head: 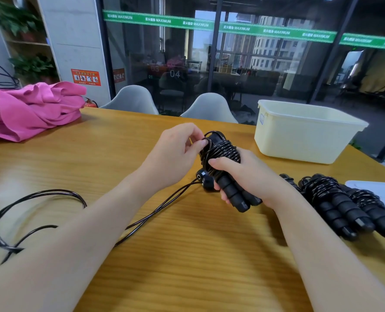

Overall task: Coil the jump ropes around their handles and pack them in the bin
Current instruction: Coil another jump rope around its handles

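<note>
Coiling in progress: jump rope (223,167), black, handles paired, held above the middle of the wooden table (142,255). Right hand (250,176) wrapped round both handles below the wound cord. Left hand (175,154) pinching a cord loop at the top of the coil. Loose cord (40,212) trailing toward the table's left edge, not yet wound. Next move, by judgement: feed remaining slack round the handles, tuck the end. Coiled ropes (338,201), finished, lying near the right edge. Cream plastic bin (304,136) at the far right corner; contents not visible
</note>
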{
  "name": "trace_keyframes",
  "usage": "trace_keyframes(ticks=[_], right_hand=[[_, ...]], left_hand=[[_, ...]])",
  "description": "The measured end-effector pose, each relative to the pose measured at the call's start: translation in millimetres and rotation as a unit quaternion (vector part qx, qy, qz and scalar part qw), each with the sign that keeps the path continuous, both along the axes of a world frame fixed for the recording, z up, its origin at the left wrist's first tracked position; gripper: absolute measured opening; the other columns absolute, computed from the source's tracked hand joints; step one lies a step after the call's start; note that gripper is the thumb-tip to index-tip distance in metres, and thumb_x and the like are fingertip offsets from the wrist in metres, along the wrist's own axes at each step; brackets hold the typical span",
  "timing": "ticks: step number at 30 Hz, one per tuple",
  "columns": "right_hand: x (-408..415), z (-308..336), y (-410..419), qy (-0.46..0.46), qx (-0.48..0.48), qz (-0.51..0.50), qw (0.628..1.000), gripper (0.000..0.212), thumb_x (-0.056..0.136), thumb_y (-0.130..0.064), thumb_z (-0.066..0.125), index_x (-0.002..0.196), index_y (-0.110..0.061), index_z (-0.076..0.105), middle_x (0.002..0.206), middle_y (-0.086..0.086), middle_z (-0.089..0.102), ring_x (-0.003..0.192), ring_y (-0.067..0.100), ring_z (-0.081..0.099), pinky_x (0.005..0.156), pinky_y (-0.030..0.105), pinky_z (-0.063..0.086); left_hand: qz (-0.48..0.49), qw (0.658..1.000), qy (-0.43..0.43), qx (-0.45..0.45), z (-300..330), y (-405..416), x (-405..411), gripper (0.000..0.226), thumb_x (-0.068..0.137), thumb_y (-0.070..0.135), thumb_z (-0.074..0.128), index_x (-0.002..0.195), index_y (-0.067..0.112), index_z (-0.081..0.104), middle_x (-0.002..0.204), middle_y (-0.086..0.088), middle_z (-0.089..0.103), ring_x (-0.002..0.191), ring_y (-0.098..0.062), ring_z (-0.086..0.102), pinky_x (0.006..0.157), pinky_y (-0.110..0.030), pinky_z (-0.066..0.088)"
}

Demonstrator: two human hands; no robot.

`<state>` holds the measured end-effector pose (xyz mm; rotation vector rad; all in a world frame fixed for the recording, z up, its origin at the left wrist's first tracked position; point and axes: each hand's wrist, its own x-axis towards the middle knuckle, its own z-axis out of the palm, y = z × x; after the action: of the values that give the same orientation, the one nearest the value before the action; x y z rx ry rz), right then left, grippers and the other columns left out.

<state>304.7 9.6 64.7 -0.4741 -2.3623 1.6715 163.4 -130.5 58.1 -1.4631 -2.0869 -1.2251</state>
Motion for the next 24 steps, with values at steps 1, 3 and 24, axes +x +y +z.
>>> trace_keyframes(ticks=[1,3,24], right_hand=[[-1,-1,0,-0.004,-0.010,0.000,1.000,0.025,0.102,-0.031,0.065,0.115,-0.012,0.055,0.080,0.020,0.073,0.059,0.034,0.066,0.058,0.042,0.058],[-3,-3,-1,-0.015,-0.024,0.003,1.000,0.027,0.103,-0.031,0.063,0.115,-0.009,0.054,0.078,0.020,0.072,0.059,0.034,0.065,0.058,0.042,0.058],[-14,-8,2,0.016,-0.178,-0.011,0.984,0.059,0.089,-0.040,0.058,0.138,-0.008,0.049,0.100,0.023,0.071,0.086,0.039,0.071,0.085,0.054,0.059]], left_hand=[[0.002,0.999,0.043,0.010,-2,-1,0,0.006,0.102,0.021,0.062,0.099,0.016,0.064,0.086,0.014,0.056,0.079,-0.006,0.052,0.067,-0.012,0.040],[0.006,0.995,0.096,0.025,-5,-1,1,0.006,0.102,0.015,0.061,0.098,0.011,0.061,0.089,0.008,0.053,0.074,-0.009,0.048,0.066,-0.019,0.041],[-0.004,0.989,-0.130,0.072,-8,8,1,0.022,0.109,0.029,0.045,0.109,0.019,0.064,0.089,0.008,0.067,0.071,-0.008,0.060,0.059,-0.024,0.051]])
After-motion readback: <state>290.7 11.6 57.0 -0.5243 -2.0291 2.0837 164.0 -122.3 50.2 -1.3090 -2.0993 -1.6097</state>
